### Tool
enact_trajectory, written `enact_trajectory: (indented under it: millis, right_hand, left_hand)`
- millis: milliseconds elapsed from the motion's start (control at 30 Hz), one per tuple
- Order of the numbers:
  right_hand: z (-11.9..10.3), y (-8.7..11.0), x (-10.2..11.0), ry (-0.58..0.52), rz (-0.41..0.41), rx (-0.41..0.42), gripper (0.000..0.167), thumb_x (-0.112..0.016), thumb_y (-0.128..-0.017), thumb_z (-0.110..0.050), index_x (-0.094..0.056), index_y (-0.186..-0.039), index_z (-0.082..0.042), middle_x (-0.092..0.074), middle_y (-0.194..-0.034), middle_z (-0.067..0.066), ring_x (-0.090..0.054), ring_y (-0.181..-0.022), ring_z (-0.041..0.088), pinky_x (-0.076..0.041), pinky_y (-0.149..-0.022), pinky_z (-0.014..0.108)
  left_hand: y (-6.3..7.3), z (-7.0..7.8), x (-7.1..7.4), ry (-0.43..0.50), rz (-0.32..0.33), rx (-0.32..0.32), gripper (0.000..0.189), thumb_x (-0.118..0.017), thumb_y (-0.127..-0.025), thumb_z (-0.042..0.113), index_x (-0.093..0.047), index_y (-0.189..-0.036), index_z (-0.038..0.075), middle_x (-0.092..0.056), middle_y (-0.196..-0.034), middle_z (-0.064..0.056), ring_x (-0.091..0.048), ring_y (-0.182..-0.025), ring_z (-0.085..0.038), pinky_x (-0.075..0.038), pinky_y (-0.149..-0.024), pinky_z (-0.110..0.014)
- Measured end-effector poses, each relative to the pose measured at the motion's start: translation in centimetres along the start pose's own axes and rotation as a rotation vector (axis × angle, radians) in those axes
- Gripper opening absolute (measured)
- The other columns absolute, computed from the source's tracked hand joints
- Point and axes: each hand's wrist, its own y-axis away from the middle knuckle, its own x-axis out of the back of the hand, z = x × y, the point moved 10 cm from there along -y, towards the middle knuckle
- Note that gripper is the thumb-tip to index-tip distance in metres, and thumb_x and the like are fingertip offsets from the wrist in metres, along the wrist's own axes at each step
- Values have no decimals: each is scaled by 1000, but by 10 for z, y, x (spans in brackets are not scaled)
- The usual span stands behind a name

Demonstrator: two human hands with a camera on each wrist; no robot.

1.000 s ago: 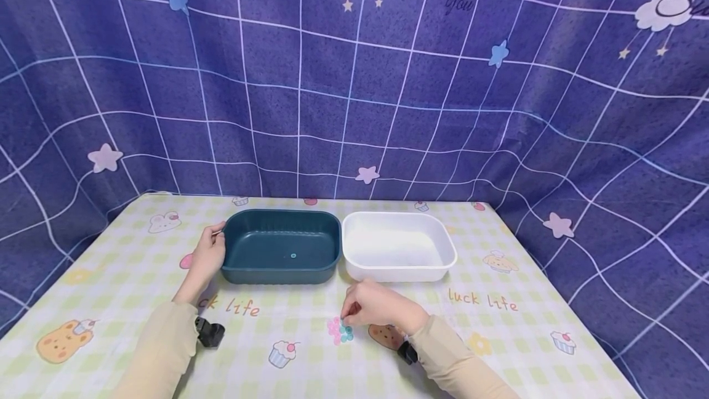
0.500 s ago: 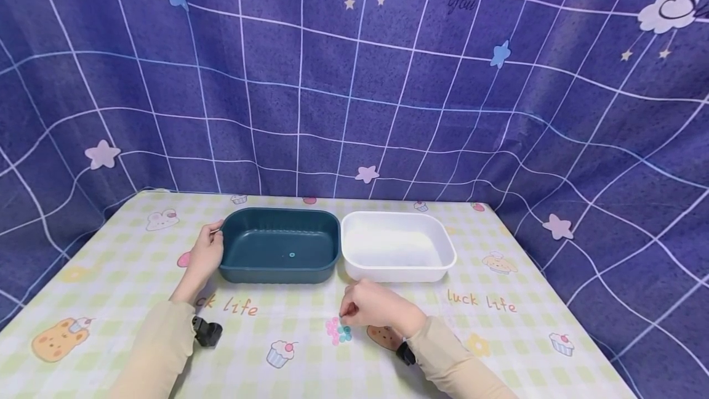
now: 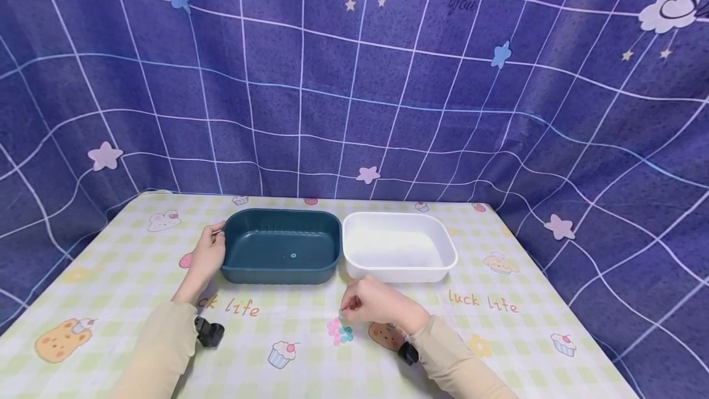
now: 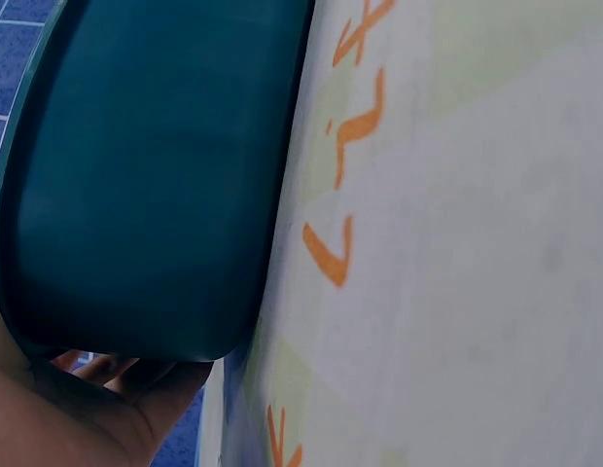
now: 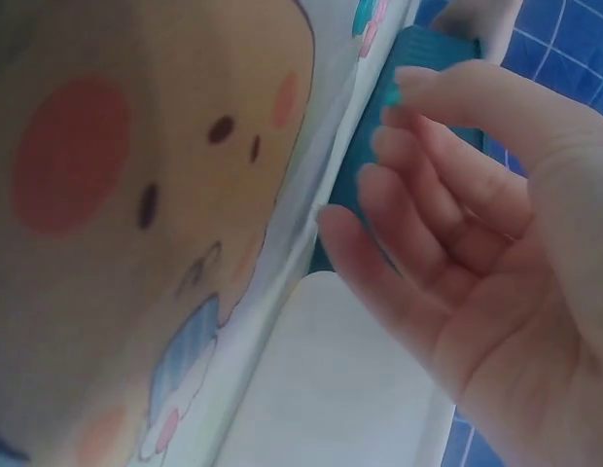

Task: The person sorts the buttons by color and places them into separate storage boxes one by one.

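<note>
Left hand grips a smooth, round-cornered tub; right hand pinches a small teal piece.

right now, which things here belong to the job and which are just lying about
Likely in the job:
small round pink beads
small round teal beads, one pinched by the right hand
rectangular dark teal plastic bin, gripped by the left hand
rectangular white plastic bin

Just setting:
pastel checked tablecloth
blue gridded fabric curtain

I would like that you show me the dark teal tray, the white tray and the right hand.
Dark teal tray (image 3: 268, 248): head view, bare inner floor.
White tray (image 3: 397, 246): head view, bare inner floor.
Right hand (image 3: 379, 301): head view, back of the hand.
</note>
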Motion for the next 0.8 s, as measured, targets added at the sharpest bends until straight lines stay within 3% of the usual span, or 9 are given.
enact_trajectory:
  millis: [233, 500, 800]
  right_hand:
    - [0, -4, 12, 0, 45, -15, 5, -68, -80, -7, -72, -83, -8, -61, -75, 0, -52, -67, 3, -42, -62, 9]
    - [-10, -8, 34, 48, 137, 33, 4, -67, -81, -9, -71, -82, -8, -63, -75, 0, -57, -68, 8, -43, -63, 10]
    - [-11, -16, 51, 15, 182, 35, 5, -67, -79, -7, -71, -82, -9, -62, -77, -2, -57, -70, 5, -46, -63, 11]
  left_hand:
    - [0, 1, 1, -4, 5, -11, 46, -22, -102, 18, -26, -145, 0, -38, -140, -31, -37, -128, -41, -31, -104, -51]
    - [0, 1, 0, 16, -7, -6, 46, -22, -102, 17, -25, -145, 0, -34, -143, -31, -34, -131, -41, -29, -106, -51]
    - [1, 2, 0, 19, -7, -21, 46, -22, -102, 16, -25, -144, -1, -36, -140, -32, -36, -129, -41, -31, -105, -51]
